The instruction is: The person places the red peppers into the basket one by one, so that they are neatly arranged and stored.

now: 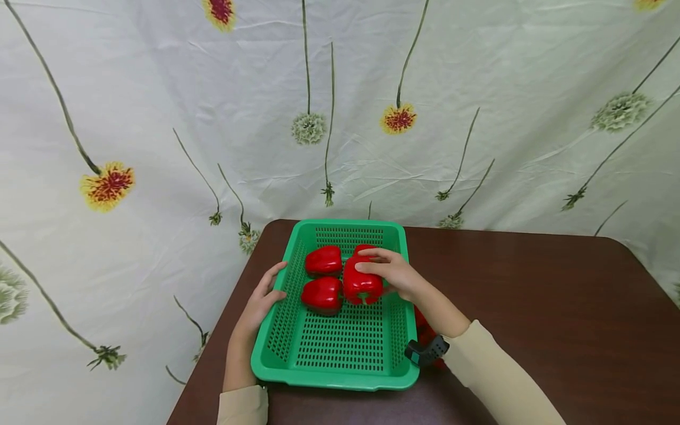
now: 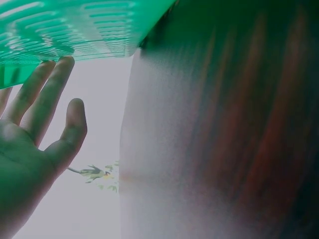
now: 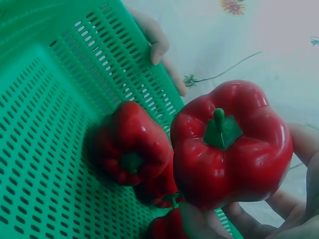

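Head view, with the green basket (image 1: 329, 378) as landmark: nearest, off its near right corner, a pale sleeve (image 1: 499, 369) and dark wristband (image 1: 425, 352); just outside its right wall, red shapes (image 1: 427, 330) partly hidden by the forearm. Held over the basket, right of its middle, in the right hand (image 1: 395, 273): a red pepper (image 1: 362, 283), with fingers curled round its far right side, stem end toward the basket's near end, stem-to-base axis roughly along the basket's length. Contact with the basket's floor: cannot tell. Right hand clearly nearer to the pepper; left hand (image 1: 264, 300) across at the basket's left rim, fingers spread and touching, pinching nothing. Left of the held pepper, inside the basket, a nearer pepper (image 1: 321, 295) and a farther pepper (image 1: 324, 261); just beyond, a partly covered pepper (image 1: 364, 249). Right of the basket, dark brown counter (image 1: 531, 307); behind, flowered cloth (image 1: 255, 77).
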`<control>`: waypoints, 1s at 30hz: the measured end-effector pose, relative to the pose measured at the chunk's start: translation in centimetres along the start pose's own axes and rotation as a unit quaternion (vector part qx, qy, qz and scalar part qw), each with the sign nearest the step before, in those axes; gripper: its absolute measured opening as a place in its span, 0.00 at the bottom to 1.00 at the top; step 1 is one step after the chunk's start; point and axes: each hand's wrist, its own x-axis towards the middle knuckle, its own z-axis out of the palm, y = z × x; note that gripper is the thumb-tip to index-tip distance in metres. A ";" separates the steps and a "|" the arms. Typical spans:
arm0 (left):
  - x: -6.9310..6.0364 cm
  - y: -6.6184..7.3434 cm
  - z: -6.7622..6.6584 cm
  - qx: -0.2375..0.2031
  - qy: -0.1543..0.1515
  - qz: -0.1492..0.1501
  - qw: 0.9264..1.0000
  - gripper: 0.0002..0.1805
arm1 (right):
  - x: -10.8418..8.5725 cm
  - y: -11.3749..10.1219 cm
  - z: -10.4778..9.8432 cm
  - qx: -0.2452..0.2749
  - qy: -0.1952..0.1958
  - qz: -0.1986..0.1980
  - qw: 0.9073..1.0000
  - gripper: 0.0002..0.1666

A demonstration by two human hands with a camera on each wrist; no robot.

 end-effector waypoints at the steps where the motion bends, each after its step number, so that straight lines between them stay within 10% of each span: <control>1: 0.0 0.0 0.0 0.001 0.001 0.000 1.000 0.35 | 0.2 0.0 0.1 0.000 0.003 0.003 1.000 0.33; 30: 0.0 -0.1 0.0 -0.002 0.004 0.001 1.000 0.35 | 2.9 2.2 1.5 -0.114 0.046 0.031 0.992 0.32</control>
